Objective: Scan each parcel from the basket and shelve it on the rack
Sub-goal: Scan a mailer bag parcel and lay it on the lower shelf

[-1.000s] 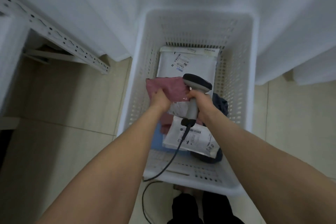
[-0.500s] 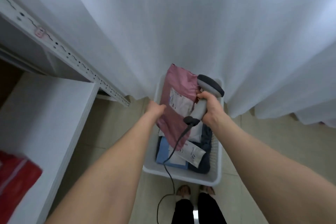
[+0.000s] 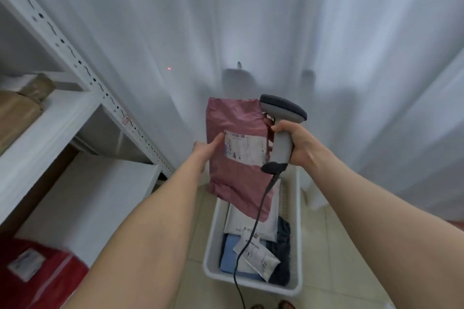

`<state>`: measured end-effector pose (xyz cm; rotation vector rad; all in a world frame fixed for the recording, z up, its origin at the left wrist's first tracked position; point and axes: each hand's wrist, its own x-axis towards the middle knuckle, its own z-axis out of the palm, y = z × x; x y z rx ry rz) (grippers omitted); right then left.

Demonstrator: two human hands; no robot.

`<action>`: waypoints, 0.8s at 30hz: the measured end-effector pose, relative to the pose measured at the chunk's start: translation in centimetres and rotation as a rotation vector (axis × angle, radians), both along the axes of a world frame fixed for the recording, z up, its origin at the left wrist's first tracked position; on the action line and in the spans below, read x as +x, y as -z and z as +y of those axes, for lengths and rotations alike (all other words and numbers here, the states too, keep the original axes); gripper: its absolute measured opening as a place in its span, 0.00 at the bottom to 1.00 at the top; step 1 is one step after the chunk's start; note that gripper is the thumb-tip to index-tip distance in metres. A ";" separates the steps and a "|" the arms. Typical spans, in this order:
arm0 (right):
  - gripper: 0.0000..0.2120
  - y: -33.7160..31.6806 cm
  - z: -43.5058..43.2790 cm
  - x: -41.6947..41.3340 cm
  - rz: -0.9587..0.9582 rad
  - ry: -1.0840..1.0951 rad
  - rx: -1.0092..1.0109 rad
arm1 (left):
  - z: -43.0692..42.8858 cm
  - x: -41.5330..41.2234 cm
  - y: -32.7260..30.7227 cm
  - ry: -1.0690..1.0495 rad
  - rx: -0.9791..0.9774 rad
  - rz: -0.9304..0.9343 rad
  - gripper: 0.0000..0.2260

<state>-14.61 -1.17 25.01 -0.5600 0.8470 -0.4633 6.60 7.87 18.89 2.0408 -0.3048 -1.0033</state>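
My left hand (image 3: 207, 149) grips the left edge of a pink mailer parcel (image 3: 236, 175), held upright above the basket with its white label facing me. My right hand (image 3: 298, 144) is wrapped around the grey handle of a barcode scanner (image 3: 282, 120), whose dark head sits just right of the parcel's top. Its black cable hangs down over the basket. The white plastic basket (image 3: 296, 286) stands on the floor below and holds white, blue and dark parcels (image 3: 251, 251). The white metal rack (image 3: 60, 118) is on my left.
Brown parcels (image 3: 20, 105) lie on the rack's upper shelf and a red parcel (image 3: 42, 276) on a lower one. A white curtain (image 3: 276, 32) hangs behind the basket, with a small red laser dot on it. Beige floor tiles surround the basket. My feet show at the bottom edge.
The pink parcel has been lifted out of the basket and turned upright, label towards me. My view has risen, so the rack shelves came into sight.
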 end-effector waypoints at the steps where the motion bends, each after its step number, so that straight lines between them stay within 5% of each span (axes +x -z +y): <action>1: 0.10 -0.7 -0.1 -0.1 -0.013 0.005 -0.005 | 0.2 0.2 -0.3 -0.021 -0.033 0.022 0.41; 5: 0.10 -2.2 -0.2 0.0 -0.035 0.046 -0.012 | 0.5 1.1 -1.5 0.033 -0.050 0.174 0.40; 8: 0.10 -2.3 -0.1 0.6 -0.028 0.140 0.000 | 0.3 1.5 -2.4 -0.039 -0.172 0.181 0.30; 18: 0.07 -1.3 1.5 1.4 0.038 0.105 -0.072 | -0.7 4.5 -8.6 0.057 -0.165 -0.356 0.19; 24: 0.14 -2.3 2.4 2.4 0.061 -0.018 -0.166 | -0.4 5.1 -11.4 0.238 -0.078 -0.431 0.19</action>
